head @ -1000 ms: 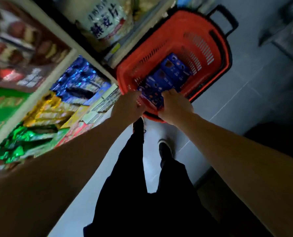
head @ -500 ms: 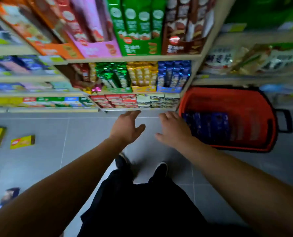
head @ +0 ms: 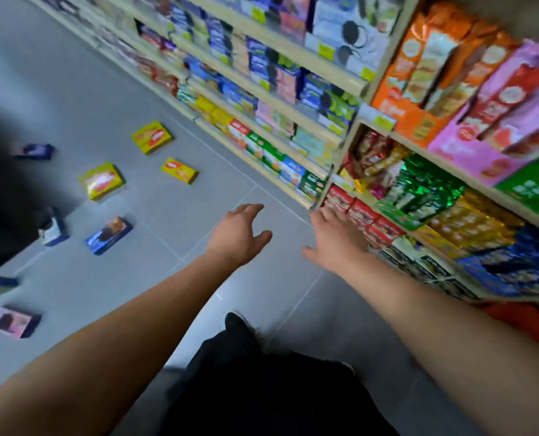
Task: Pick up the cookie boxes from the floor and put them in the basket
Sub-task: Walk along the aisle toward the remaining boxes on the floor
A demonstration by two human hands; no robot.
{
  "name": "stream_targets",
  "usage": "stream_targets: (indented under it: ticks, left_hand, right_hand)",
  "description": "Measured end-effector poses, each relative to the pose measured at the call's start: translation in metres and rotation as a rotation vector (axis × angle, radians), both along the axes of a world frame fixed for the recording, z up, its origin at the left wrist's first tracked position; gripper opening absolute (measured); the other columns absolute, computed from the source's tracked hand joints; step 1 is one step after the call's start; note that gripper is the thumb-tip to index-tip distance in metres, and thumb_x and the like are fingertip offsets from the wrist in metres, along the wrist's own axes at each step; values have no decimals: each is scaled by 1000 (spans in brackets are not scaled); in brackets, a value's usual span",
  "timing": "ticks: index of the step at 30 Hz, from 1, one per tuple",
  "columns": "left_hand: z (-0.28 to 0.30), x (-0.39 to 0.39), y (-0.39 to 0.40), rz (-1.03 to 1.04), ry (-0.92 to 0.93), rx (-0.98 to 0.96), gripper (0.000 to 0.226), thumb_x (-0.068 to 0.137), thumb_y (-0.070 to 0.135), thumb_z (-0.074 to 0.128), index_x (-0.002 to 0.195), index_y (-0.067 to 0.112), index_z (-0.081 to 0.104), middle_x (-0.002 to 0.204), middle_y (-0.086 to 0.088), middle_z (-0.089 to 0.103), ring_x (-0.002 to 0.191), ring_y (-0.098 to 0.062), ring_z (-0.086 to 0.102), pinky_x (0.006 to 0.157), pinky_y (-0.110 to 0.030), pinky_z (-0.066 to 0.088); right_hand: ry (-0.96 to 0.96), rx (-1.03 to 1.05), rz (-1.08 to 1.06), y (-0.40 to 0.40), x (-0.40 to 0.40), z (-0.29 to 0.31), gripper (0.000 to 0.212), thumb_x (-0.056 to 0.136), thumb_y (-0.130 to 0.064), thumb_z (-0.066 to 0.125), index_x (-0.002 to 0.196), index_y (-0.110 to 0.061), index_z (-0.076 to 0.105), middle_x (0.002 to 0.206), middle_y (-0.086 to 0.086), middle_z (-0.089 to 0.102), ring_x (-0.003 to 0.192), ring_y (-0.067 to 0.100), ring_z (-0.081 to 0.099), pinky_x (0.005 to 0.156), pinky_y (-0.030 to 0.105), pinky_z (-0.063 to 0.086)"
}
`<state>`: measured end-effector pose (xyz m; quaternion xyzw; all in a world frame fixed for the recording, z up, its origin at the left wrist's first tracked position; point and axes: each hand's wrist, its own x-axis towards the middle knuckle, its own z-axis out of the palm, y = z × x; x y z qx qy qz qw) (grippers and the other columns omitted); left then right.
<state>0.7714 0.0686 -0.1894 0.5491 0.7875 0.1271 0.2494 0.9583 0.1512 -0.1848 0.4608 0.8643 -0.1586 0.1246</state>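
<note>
Swinging left vs 0.5 s ago: view has turned off the basket, now just a red sliver at the right edge under the right forearm, low by the shelves. Boxes on the floor that were at the far left edge then now fill the left half of the view. A second ago both hands were at the basket rim over the blue boxes inside.

Left hand: fingers apart, loosely spread, holds nothing, over bare tile. Right hand: also spread wide and holding nothing, fingertips close to the red packs on the bottom shelf; contact w/ them can't be told.

Cookie boxes, all lying on the grey tiles, well apart from both hands:
- 3 yellow boxes, red logo on top, flat, loose cluster, mid-left.
- blue box w/ cookie print, nearest the left hand.
- blue/white box beside it, standing on an edge.
- pink box, dark cookie print, lower left.
- 2 more blue ones at far left, blurred.

Motion blur on shelves, labels unreadable.
</note>
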Motion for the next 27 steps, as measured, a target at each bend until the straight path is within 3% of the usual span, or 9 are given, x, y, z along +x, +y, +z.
stream_targets:
  ticks: [8,15,27]
  left_hand:
    - [5,-172,-44,286,-18,2,62,86,35,64,142,17,45,145,-6,48,131,-27,46,106,-34,37]
    - [-3,-275,-64,563,-39,-19,61,86,35,66,141,16,46,143,-8,50,131,-26,46,107,-33,36]
    - [-30,-412,11,848,-95,-172,62,87,39,65,143,21,44,143,-5,50,128,-27,49,102,-38,41]
  right_hand:
    - [-32,4,198,3,-178,1,70,81,-49,64,138,-16,41,138,6,45,128,28,41,100,35,38]
    - [-43,-40,382,26,-303,-15,68,79,-47,66,134,-16,43,136,5,45,127,28,41,99,37,41]
    - [-58,-209,477,140,-491,-57,68,81,-43,67,136,-10,42,133,10,45,124,33,44,99,40,43]
